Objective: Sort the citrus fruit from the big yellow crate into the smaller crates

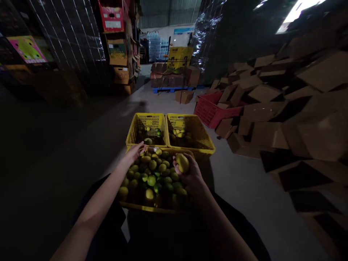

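Close in front of me is a yellow plastic crate (pixel 152 209) heaped with green and yellow lemons (pixel 152 165). My right hand (pixel 193 172) is wrapped round a large yellow-green lemon (pixel 182 163) above the crate's right side. At the far left edge of the heap, my left hand (pixel 135 151) has its fingers stretched out. Just past its fingertips a greenish lemon (pixel 148 141) shows inside the left rear crate (pixel 131 127); whether they touch I cannot tell. Beside it stands the right rear crate (pixel 202 132), with several yellow lemons (pixel 178 133) at its bottom.
Many cardboard boxes (pixel 266 134) are piled on the right, with a red crate (pixel 208 110) at their edge. Farther back, a blue pallet (pixel 172 89) carries boxes. Stacked cartons (pixel 119 54) and dark wrapped stacks (pixel 70 40) stand on the left. Grey floor (pixel 106 127) surrounds the crates.
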### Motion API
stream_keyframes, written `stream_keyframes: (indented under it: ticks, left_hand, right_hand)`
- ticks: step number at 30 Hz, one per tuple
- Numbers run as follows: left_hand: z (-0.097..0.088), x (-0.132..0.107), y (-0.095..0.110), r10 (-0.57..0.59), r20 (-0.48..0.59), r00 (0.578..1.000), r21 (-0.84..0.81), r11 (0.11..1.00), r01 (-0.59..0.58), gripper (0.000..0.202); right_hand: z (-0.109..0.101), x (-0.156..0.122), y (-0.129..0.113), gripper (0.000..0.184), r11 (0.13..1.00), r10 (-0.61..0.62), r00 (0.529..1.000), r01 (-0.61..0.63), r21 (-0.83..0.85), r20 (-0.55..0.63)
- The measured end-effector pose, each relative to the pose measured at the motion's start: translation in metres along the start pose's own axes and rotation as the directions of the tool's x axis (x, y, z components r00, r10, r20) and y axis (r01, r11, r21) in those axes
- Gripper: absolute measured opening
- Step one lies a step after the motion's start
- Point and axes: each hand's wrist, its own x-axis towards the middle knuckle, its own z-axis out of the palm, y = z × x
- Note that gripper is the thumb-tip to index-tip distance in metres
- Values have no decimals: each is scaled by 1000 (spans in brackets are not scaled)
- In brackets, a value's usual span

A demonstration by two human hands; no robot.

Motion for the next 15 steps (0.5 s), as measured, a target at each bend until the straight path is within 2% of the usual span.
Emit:
stream_keyframes:
  ticks: [2,4,8,11,15]
  left_hand:
    - [-2,0,6,13,-45,999,-51,999,-15,15]
    - [0,-6,6,-21,-59,998,-37,999,19,12]
    - [7,-26,7,-88,-18,996,-4,996,88,10]
    - [9,-41,13,-103,23,994,-32,994,103,6]
    - [7,-52,20,-119,5,993,-92,989,119,4]
  right_hand:
    - [1,-1,-1,11,1000,17,1000,-17,25,-17]
    - [3,-2,0,10,997,39,998,-35,62,-51]
    - [7,-3,9,11,994,82,993,-76,80,-81]
    - [8,2,19,12,997,74,997,-74,-3,-21]
    - [5,16,39,17,978,-12,997,27,-206,71]
